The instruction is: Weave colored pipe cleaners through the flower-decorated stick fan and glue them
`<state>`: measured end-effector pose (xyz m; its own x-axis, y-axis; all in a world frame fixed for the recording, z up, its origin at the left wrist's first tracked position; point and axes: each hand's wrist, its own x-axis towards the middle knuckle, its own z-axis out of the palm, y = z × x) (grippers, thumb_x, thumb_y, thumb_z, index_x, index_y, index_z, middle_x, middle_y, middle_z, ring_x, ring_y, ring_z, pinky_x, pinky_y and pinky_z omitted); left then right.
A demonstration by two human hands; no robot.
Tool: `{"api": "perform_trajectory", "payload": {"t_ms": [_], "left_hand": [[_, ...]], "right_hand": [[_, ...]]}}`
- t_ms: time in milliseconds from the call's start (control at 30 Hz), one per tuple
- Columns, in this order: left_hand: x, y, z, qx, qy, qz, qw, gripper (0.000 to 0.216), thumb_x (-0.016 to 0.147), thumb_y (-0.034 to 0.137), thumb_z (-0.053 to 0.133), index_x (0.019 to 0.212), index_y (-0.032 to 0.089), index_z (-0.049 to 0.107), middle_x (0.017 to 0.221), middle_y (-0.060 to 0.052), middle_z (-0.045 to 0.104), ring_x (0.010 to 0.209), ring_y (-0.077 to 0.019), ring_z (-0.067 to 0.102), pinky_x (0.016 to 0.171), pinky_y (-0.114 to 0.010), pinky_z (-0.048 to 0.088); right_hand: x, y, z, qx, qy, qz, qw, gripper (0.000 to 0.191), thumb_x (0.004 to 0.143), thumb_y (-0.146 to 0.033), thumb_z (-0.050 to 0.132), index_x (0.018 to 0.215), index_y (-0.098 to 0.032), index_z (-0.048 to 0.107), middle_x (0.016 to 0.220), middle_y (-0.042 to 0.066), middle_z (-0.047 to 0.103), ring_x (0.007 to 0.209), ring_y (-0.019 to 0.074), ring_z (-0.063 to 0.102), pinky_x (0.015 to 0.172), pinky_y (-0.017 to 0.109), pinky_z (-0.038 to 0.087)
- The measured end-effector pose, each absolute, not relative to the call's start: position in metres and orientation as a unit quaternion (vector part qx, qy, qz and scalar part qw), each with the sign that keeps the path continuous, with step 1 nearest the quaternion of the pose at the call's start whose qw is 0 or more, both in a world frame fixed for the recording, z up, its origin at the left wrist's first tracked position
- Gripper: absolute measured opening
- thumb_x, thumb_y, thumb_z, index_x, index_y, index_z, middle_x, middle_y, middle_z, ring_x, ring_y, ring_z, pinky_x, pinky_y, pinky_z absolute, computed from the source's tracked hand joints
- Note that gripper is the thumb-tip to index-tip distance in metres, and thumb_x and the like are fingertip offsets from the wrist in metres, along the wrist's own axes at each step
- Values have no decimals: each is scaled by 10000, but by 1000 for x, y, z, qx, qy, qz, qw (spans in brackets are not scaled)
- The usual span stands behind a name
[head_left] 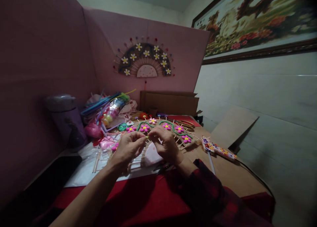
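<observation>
- Both hands are meeting over the middle of the work, wrists apart, fingertips nearly touching.
- Left hand [130, 146] is reaching in from the lower left on a bare, slanting forearm; its thumb and index finger are closing in a pinch on a tiny yellow-green piece [147, 137], the other fingers curling underneath.
- Right hand [167, 144] is arching in from the right, back of the hand upward, wrist bending, a red-and-black plaid sleeve [205, 184] covering the forearm; its fingers are bending down toward the same piece, though whether they are gripping it I cannot tell.
- Red cloth [138, 200] is spreading below the forearms.
- Directly beneath and behind the hands, a burlap fan [159, 125] is lying on the table, bearing magenta clay-like flowers [166, 126], a wavy green cord and a pale half-round base [151, 154].
- Thin wooden sticks [96, 161] are lying left of the fan; a flower-patterned glue gun [219, 150] is resting to its right.
- Farther left, a purple tumbler [65, 121] is standing beside a heap of plastic-wrapped craft supplies [114, 111].
- Behind the fan, a cardboard box [169, 103] is sitting against a pink panel [106, 38], where a white-flowered fan [146, 53] is hanging.
- On the right wall, a framed horse picture [255, 25] is hanging.
</observation>
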<state>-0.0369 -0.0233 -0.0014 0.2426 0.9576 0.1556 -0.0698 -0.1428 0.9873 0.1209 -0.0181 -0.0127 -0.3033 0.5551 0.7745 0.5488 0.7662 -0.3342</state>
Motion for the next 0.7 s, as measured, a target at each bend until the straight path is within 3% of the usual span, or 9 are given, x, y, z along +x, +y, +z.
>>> {"api": "perform_trajectory", "payload": {"t_ms": [233, 533, 700], "left_hand": [[-34, -20, -7, 483, 316, 516, 633, 228, 621, 296, 687, 621, 122, 539, 456, 58, 450, 362, -11, 307, 370, -154, 178], [-22, -23, -17, 493, 334, 630, 498, 187, 650, 277, 669, 691, 133, 557, 526, 46, 512, 434, -42, 398, 413, -167, 277], [-22, -24, -17, 503, 342, 619, 496, 207, 651, 306, 671, 713, 133, 575, 541, 39, 523, 436, -48, 408, 411, -167, 289]], "right_hand": [[109, -23, -17, -339, -766, 65, 542, 106, 817, -155, 472, 766, -182, 561, 702, 14, 533, 663, 135, 496, 608, 249, 400], [90, -28, -29, -358, -730, 53, 580, 117, 837, -171, 464, 796, -173, 573, 752, 37, 565, 730, 149, 529, 667, 263, 416], [96, -24, -26, -377, -732, 64, 563, 123, 828, -187, 477, 753, -178, 574, 695, 14, 558, 658, 134, 514, 597, 242, 400]]}}
